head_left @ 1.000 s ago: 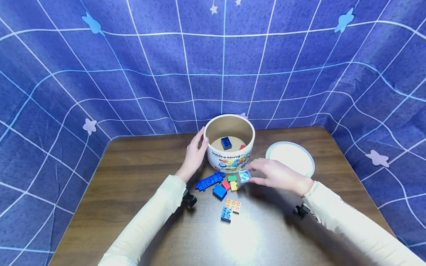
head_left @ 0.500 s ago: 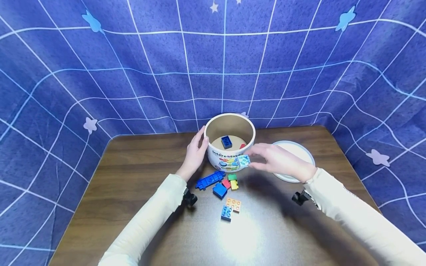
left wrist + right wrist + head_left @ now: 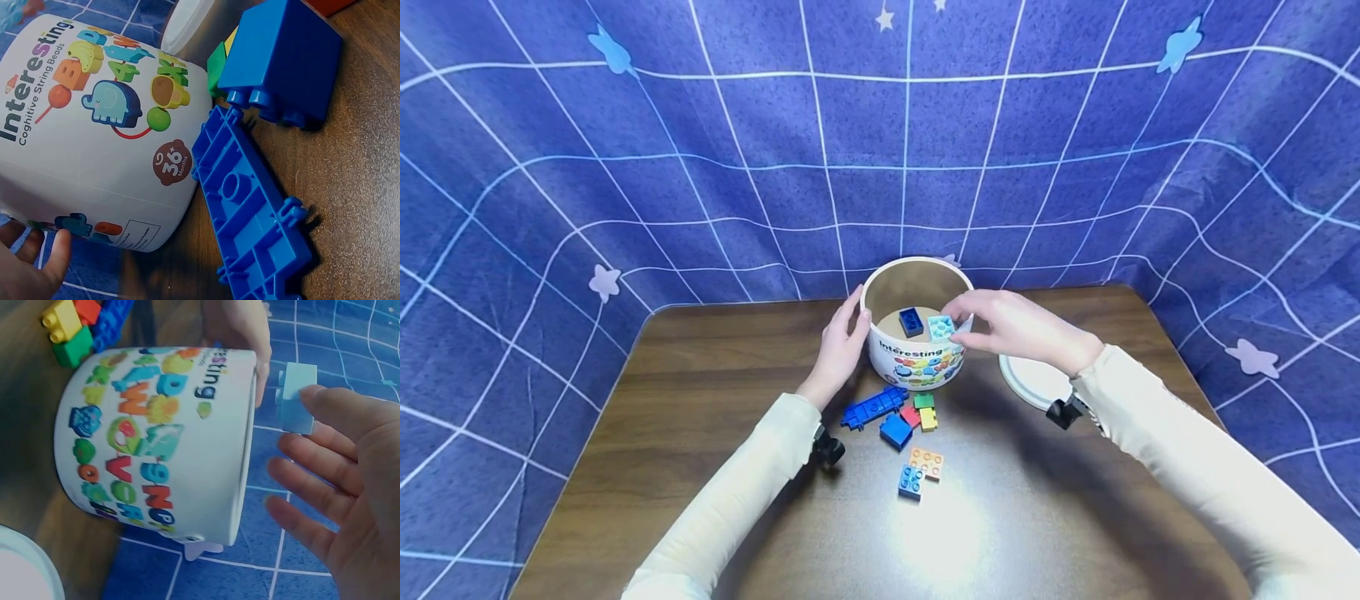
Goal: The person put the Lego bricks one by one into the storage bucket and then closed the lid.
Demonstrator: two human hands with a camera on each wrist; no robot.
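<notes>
One cream sleeve (image 3: 730,500), its cloth softly wrinkled, leads to the left hand's grip (image 3: 837,350), which is spread along the side of a round tub (image 3: 917,375). This tub is smooth and white-walled, with printed letters and toy shapes, a pale rim and a tan interior.

On the wood-grained surface (image 3: 722,400), close to its base, lies a long blue plate (image 3: 874,408), hard and shiny, ribbed into open cells with small knobs at its edges. Next comes a chunky blue brick (image 3: 896,431) with flat sides and stubby round studs. Nearer the front, a studded blue block (image 3: 910,482) sits close against a flat orange block (image 3: 927,460) topped with rings. Small red (image 3: 910,416), green (image 3: 923,402) and yellow (image 3: 928,419) pieces cluster before the tub, while a dark blue brick (image 3: 912,322) rests on its floor.

Above the tub's opening, near the front right of the rim, is a light blue block (image 3: 938,327), square-edged, its studs pointing toward the tub. The right hand's grip (image 3: 1026,329) pinches it between thumb and fingers.

Beyond, a flat white disc (image 3: 1033,382) with a rounded, pale-edged border lies partly hidden under the forearm. Gently rippled blue fabric (image 3: 865,125), gridded with pale lines, hangs behind everything.
</notes>
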